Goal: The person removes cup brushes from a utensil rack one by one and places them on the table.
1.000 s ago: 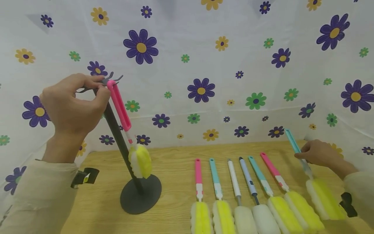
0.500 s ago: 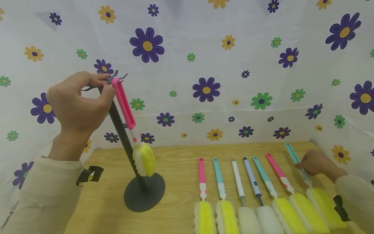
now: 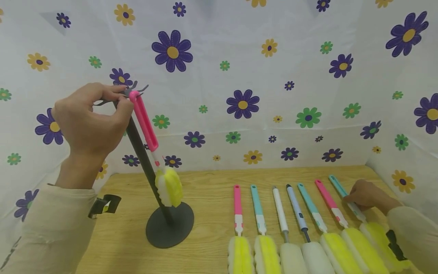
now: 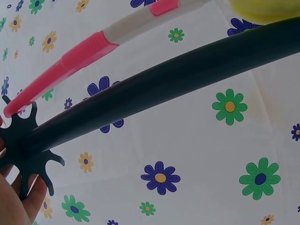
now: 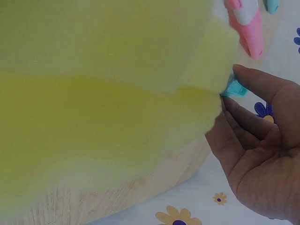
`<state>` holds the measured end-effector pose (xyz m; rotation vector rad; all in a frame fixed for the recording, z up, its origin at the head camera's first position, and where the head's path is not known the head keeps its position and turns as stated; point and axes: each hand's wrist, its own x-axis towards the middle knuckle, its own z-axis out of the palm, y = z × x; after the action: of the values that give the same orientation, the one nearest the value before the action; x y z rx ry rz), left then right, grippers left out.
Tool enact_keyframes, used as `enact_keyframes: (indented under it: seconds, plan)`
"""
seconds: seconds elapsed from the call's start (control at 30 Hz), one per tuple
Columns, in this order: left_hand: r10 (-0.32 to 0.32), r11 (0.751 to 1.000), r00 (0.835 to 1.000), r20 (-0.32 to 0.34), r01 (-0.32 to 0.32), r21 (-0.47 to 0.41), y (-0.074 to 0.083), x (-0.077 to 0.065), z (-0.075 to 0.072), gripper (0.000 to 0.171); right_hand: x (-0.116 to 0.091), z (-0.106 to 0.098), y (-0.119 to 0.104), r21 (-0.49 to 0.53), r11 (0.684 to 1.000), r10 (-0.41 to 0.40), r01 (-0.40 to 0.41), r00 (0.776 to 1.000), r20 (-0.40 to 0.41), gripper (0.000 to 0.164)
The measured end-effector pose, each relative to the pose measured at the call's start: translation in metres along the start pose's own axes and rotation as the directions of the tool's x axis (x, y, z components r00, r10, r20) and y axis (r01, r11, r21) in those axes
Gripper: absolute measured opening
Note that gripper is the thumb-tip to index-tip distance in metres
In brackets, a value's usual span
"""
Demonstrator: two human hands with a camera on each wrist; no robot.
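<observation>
My left hand (image 3: 94, 120) pinches the hooked top of a dark stand (image 3: 141, 154), at the left in the head view. From one of its hooks hangs a sponge brush with a pink handle (image 3: 146, 125) and a yellow-and-white head. In the left wrist view the hook ring (image 4: 21, 138) lies against my fingertips (image 4: 35, 199). At the far right, my right hand (image 3: 369, 196) pinches the teal handle of another sponge brush (image 3: 337, 184), low over the table. Its yellow sponge head (image 5: 117, 112) fills much of the right wrist view.
Left of my right hand, several sponge brushes lie side by side on the wooden table (image 3: 208, 213), among them a pink one (image 3: 237, 201), a white one (image 3: 280, 207) and a light blue one (image 3: 295, 207). A flowered cloth (image 3: 205, 76) stands behind.
My right hand has lowered the teal sponge brush toward the table and moved it left, closer to the row's end. The left hand keeps its grip on the stand; the view has shifted slightly.
</observation>
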<state>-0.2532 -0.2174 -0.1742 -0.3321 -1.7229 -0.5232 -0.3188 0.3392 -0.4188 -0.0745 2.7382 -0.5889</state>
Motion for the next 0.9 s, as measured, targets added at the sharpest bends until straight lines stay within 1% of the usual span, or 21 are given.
enact_keyframes:
  seconds: [0.2,0.3,0.4,0.5,0.6,0.63,0.7,0.77,0.8,0.83,0.87,0.9]
  plan:
    - [0.020,1.000,1.000,-0.006,-0.020,-0.003,0.003,0.003,0.001,0.025,-0.002,0.000,-0.001,-0.005,1.000,0.003,-0.003,1.000,0.020,0.024]
    - [0.025,1.000,1.000,-0.006,-0.025,-0.007,0.004,0.003,0.002,0.025,-0.003,0.000,-0.001,-0.005,1.000,-0.003,0.003,1.000,0.017,0.024]
    - [0.023,1.000,1.000,0.001,-0.023,-0.008,0.004,0.003,0.003,0.025,-0.005,0.002,0.002,-0.010,1.000,-0.024,0.024,1.000,0.008,0.028]
    - [0.026,1.000,1.000,0.013,-0.026,-0.011,0.005,0.003,0.005,0.024,-0.008,0.001,0.004,-0.011,0.999,-0.031,0.031,0.999,0.030,0.034]
    - [0.022,1.000,0.999,0.030,-0.023,0.007,0.007,0.003,0.005,0.024,-0.010,-0.005,0.004,-0.049,0.996,-0.072,0.074,0.997,0.042,0.042]
    - [0.035,0.999,0.999,0.040,-0.036,0.027,0.007,0.003,0.004,0.025,-0.010,-0.008,0.003,-0.053,0.995,-0.081,0.083,0.996,0.042,0.043]
    - [0.014,0.998,0.998,0.057,-0.017,0.054,0.007,0.003,0.003,0.027,-0.009,-0.015,0.000,-0.067,0.990,-0.122,0.124,0.992,0.036,0.043]
    - [-0.010,0.997,0.997,0.071,0.005,0.078,0.008,0.003,0.001,0.029,-0.009,-0.023,-0.005,-0.062,0.987,-0.147,0.149,0.988,0.038,0.042]
    - [-0.013,0.996,0.997,0.075,0.007,0.084,0.008,0.004,0.000,0.029,-0.009,-0.025,-0.009,-0.044,0.987,-0.153,0.155,0.987,0.038,0.042]
    - [0.000,0.996,0.997,0.080,-0.007,0.086,0.007,0.004,0.000,0.030,-0.010,-0.028,-0.013,-0.029,0.988,-0.151,0.152,0.988,0.040,0.046]
    - [-0.009,0.997,0.997,0.082,0.002,0.081,0.006,0.004,-0.001,0.031,-0.012,-0.030,-0.018,-0.023,0.987,-0.156,0.157,0.987,0.039,0.051]
    - [0.005,0.997,0.996,0.086,-0.012,0.083,0.007,0.004,-0.002,0.031,-0.014,-0.032,-0.023,-0.015,0.985,-0.170,0.170,0.985,0.027,0.056]
